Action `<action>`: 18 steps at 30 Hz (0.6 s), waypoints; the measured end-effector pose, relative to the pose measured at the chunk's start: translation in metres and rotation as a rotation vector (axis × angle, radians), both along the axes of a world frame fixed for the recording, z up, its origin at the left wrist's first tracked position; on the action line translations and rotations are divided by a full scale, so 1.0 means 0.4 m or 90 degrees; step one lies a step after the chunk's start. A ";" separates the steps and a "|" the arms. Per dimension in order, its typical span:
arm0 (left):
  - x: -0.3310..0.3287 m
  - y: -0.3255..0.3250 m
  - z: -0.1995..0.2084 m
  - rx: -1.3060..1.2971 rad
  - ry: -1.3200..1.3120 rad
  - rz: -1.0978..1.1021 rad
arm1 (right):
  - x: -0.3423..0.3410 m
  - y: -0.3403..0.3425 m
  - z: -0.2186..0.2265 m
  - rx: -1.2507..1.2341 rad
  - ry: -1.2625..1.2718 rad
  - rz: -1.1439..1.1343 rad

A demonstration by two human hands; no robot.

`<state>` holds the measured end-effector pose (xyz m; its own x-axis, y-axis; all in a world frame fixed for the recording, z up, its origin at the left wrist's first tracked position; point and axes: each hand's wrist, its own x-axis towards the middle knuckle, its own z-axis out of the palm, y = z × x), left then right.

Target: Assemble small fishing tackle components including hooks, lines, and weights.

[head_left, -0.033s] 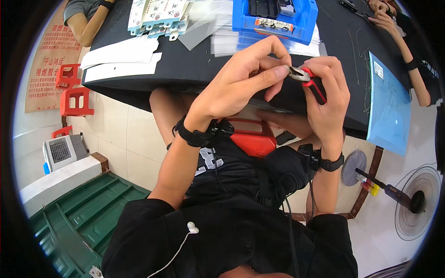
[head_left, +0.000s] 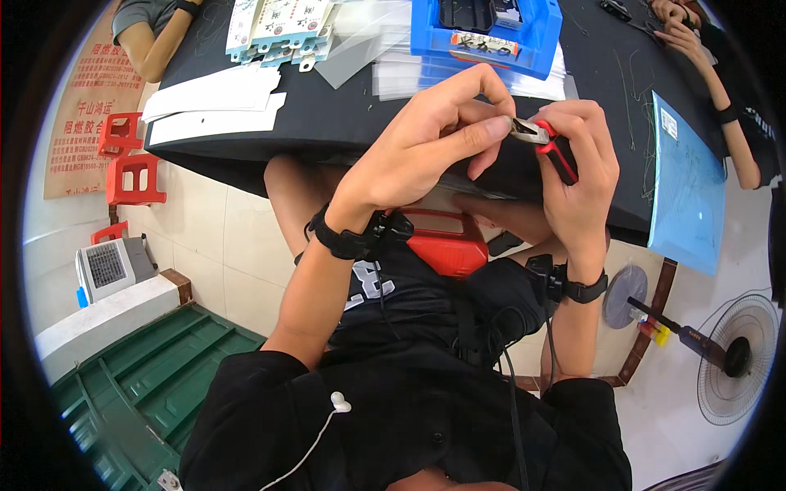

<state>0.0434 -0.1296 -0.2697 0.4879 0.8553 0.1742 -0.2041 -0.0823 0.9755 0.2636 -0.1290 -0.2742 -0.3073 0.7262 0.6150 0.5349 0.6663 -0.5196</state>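
Observation:
My right hand is wrapped round the red and black handles of a small pair of pliers. The metal jaws point left, toward my left hand. There, thumb and forefinger are pinched together right at the jaw tips, on something too small to make out. Both hands are raised over the near edge of the black table. What lies between the jaws is hidden by my left thumb and fingertips.
Beyond my hands stands a blue bin beside clear plastic sleeves. Printed cards and white strips lie left; a blue sheet overhangs the right edge. Co-workers' arms reach in at both far corners.

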 end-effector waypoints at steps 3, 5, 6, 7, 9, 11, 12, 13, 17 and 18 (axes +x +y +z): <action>0.000 0.000 -0.001 -0.006 -0.017 -0.011 | 0.000 0.000 -0.004 0.017 0.010 -0.010; -0.001 0.001 -0.001 -0.011 -0.023 -0.013 | -0.002 0.001 -0.008 0.019 0.029 -0.009; -0.001 0.001 -0.001 -0.013 -0.018 -0.015 | -0.003 0.001 -0.009 0.022 0.030 -0.012; -0.002 0.001 -0.002 -0.011 -0.017 -0.017 | -0.003 0.000 -0.010 0.025 0.031 -0.015; -0.002 0.002 -0.002 -0.006 -0.016 -0.022 | -0.003 -0.001 -0.012 0.023 0.032 -0.017; -0.003 0.003 -0.001 0.000 -0.014 -0.028 | -0.004 -0.003 -0.013 0.013 0.035 -0.015; -0.003 0.003 -0.001 0.001 -0.011 -0.027 | -0.004 -0.004 -0.014 0.004 0.035 -0.017; -0.003 0.003 -0.001 0.002 -0.008 -0.026 | -0.005 -0.006 -0.014 -0.006 0.036 -0.019; -0.003 0.003 0.001 0.004 -0.006 -0.034 | -0.005 -0.012 -0.011 -0.018 0.026 -0.022; -0.003 0.002 0.001 0.001 -0.008 -0.030 | -0.006 -0.014 -0.011 -0.023 0.026 -0.022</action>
<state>0.0424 -0.1287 -0.2695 0.5255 0.8311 0.1817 -0.2194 -0.0740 0.9728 0.2613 -0.1344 -0.2784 -0.2567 0.7577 0.6000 0.5344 0.6286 -0.5651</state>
